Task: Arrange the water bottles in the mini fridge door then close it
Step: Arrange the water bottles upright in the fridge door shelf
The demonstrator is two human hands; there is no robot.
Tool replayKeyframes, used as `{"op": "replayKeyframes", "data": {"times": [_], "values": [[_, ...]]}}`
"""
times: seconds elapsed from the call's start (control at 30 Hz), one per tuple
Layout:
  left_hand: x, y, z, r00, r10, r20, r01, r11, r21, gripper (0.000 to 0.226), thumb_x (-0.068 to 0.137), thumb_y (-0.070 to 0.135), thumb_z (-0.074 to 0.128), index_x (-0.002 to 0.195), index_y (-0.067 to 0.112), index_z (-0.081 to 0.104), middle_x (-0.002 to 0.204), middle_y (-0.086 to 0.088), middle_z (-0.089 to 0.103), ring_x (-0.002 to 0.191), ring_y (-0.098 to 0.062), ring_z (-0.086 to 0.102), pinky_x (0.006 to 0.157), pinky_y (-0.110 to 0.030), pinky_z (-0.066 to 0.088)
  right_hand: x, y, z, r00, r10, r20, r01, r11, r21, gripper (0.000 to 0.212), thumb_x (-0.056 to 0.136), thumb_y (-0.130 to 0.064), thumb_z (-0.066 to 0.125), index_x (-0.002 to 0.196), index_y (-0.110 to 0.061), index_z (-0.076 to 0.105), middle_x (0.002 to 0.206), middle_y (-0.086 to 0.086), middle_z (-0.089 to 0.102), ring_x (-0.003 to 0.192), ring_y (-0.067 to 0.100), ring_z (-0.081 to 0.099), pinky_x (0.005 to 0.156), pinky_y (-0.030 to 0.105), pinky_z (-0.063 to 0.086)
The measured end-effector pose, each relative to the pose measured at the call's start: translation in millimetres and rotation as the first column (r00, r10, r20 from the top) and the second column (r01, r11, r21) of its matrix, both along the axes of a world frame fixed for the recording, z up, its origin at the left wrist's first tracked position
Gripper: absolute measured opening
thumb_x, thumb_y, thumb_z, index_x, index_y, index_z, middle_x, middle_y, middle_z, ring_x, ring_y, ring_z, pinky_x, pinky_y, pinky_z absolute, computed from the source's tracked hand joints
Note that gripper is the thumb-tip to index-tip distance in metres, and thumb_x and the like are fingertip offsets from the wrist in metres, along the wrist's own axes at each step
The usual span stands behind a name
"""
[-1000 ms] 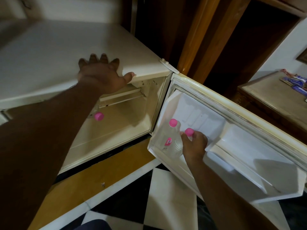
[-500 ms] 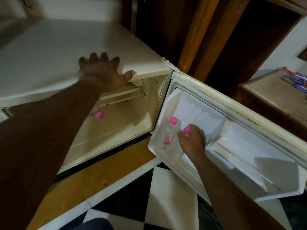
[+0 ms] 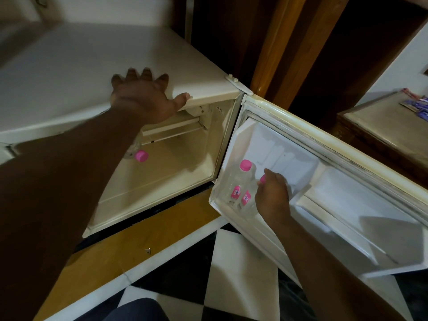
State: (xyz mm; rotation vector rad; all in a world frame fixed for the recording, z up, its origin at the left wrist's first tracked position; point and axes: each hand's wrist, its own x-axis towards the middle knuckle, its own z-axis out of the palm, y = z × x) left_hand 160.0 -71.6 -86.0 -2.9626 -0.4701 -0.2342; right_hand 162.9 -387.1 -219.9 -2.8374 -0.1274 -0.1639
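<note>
The cream mini fridge (image 3: 69, 72) stands open, its door (image 3: 347, 205) swung out to the right. Two clear water bottles with pink caps and pink labels stand in the door shelf near the hinge. The first bottle (image 3: 240, 179) stands free. My right hand (image 3: 273, 198) is closed around the top of the second bottle (image 3: 246, 200), hiding most of its cap. A third bottle (image 3: 139, 154) lies inside the fridge, mostly hidden behind my left arm. My left hand (image 3: 143, 98) rests flat, fingers spread, on the fridge's top front edge.
The door shelf (image 3: 335, 230) runs on to the right of the bottles. A wooden side table (image 3: 382, 126) with small packets stands at the right. Black-and-white floor tiles (image 3: 243, 262) and a wooden plinth (image 3: 148, 232) lie below the fridge. Dark wooden frames rise behind.
My right hand has lowered the second bottle deeper into the door shelf beside the first one. The left hand has stayed on the fridge top.
</note>
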Motion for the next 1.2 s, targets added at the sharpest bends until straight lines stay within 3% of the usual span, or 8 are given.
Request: {"op": "replayKeyframes", "data": {"times": [0.33,0.47,0.57,0.67,0.8,1.0,1.07,1.2], "values": [[0.8,0.3,-0.2,1.000,-0.006,0.013,0.006,1.000,-0.010,0.102,0.081,0.088,0.006,0.158,0.024,0.026,0.160,-0.018,0.031,0.144,-0.045,0.029,0.109,-0.063,0.027,-0.5,-3.7,-1.4,0.999,0.053,0.006,-0.053,0.980,0.192,0.041,0.091,-0.017,0.064,0.129,-0.005,0.053,0.125,0.016,0.061,0.120,0.030,0.056,0.103,0.040,0.044],[0.5,2.5,-0.7,1.000,-0.003,0.011,0.003,1.000,0.002,0.103,0.080,0.089,0.005,0.157,0.024,0.027,0.158,-0.018,0.034,0.143,-0.046,0.031,0.108,-0.063,0.028,-14.2,12.3,5.3,0.908,0.142,0.395,-0.229,0.956,0.184,0.036,0.091,-0.016,0.064,0.124,-0.002,0.059,0.121,0.018,0.063,0.116,0.031,0.057,0.098,0.040,0.047],[1.4,4.1,-0.8,1.000,0.003,0.003,-0.003,1.000,-0.011,0.104,0.079,0.089,0.005,0.158,0.025,0.025,0.160,-0.017,0.032,0.144,-0.045,0.029,0.110,-0.063,0.026,-21.0,49.6,19.8,0.842,0.181,0.509,-0.359,0.891,0.276,0.032,0.091,-0.022,0.060,0.118,-0.005,0.063,0.114,0.014,0.064,0.107,0.026,0.058,0.091,0.034,0.049],[2.2,3.7,0.1,1.000,0.008,-0.009,-0.008,0.999,-0.031,0.101,0.081,0.088,0.008,0.159,0.026,0.024,0.162,-0.016,0.029,0.146,-0.044,0.026,0.112,-0.063,0.024,-28.8,92.7,18.9,0.865,0.246,0.436,-0.440,0.790,0.426,0.032,0.092,-0.024,0.059,0.118,-0.006,0.062,0.114,0.012,0.064,0.105,0.025,0.058,0.090,0.033,0.048],[1.8,4.3,0.0,1.000,0.021,-0.013,-0.022,0.998,-0.058,0.098,0.082,0.086,0.011,0.160,0.027,0.023,0.164,-0.013,0.027,0.149,-0.041,0.023,0.114,-0.061,0.021,-42.4,154.7,-6.8,0.934,0.336,0.123,-0.325,0.653,0.684,0.042,0.092,-0.029,0.063,0.128,-0.008,0.058,0.117,0.011,0.063,0.104,0.023,0.061,0.091,0.035,0.050],[7.3,3.7,-1.4,0.999,0.026,-0.024,-0.028,0.998,-0.050,0.099,0.080,0.088,0.011,0.158,0.028,0.026,0.162,-0.013,0.031,0.147,-0.041,0.027,0.110,-0.061,0.025,-45.7,238.7,-36.5,0.879,0.454,-0.146,-0.176,0.594,0.785,0.060,0.084,-0.045,0.067,0.132,-0.014,0.050,0.121,0.008,0.061,0.110,0.021,0.057,0.092,0.036,0.051],[10.7,4.4,-1.6,0.999,0.026,-0.027,-0.027,0.999,-0.047,0.099,0.080,0.088,0.011,0.158,0.029,0.024,0.162,-0.011,0.030,0.147,-0.040,0.026,0.109,-0.060,0.025,-41.0,260.0,-38.4,0.880,0.436,-0.188,-0.109,0.570,0.815,0.056,0.082,-0.050,0.068,0.121,-0.012,0.054,0.111,0.006,0.063,0.103,0.022,0.060,0.082,0.033,0.052],[12.0,5.8,-0.7,0.999,0.022,-0.029,-0.023,0.999,-0.036,0.098,0.080,0.088,0.011,0.159,0.031,0.022,0.163,-0.011,0.028,0.146,-0.039,0.027,0.108,-0.060,0.026,-32.7,284.0,-31.5,0.910,0.358,-0.211,-0.002,0.511,0.859,0.037,0.086,-0.044,0.067,0.102,-0.012,0.059,0.086,-0.004,0.057,0.074,0.011,0.060,0.050,0.009,0.037]]}}
